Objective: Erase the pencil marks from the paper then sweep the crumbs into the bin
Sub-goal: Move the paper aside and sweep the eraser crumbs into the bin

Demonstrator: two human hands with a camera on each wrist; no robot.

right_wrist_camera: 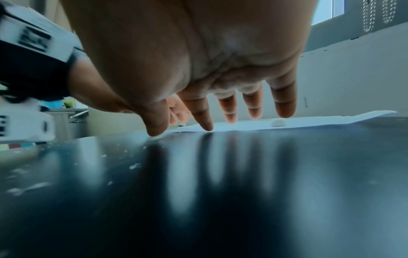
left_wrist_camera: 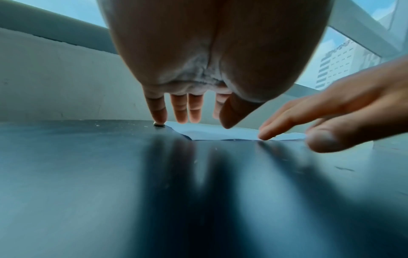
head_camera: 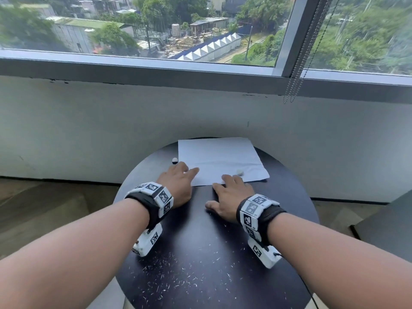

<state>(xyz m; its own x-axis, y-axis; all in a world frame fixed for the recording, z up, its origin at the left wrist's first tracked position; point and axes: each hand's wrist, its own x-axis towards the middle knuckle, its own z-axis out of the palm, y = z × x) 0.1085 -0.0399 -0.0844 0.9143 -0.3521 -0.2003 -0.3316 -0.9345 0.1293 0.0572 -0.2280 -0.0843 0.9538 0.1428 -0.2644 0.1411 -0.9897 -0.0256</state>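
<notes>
A white sheet of paper [head_camera: 219,160] lies at the far side of a round black table [head_camera: 200,237]. My left hand [head_camera: 178,184] is spread with straight fingers, its tips at the paper's near left corner [left_wrist_camera: 198,135]. My right hand [head_camera: 229,192] is also flat and spread, its fingertips on the paper's near edge [right_wrist_camera: 243,124]. A small white eraser [head_camera: 240,172] sits on the paper just beyond my right fingers, seen too as the eraser [right_wrist_camera: 278,122] in the right wrist view. A small black-and-white round object [head_camera: 175,161] lies beside the paper's left edge. White eraser crumbs [head_camera: 178,270] are scattered over the near table.
A white wall [head_camera: 89,130] and a window sill rise right behind the table. A beaded blind chain [head_camera: 294,85] hangs at the right. A grey box edge [head_camera: 383,224] shows at the far right on the floor. No bin is in view.
</notes>
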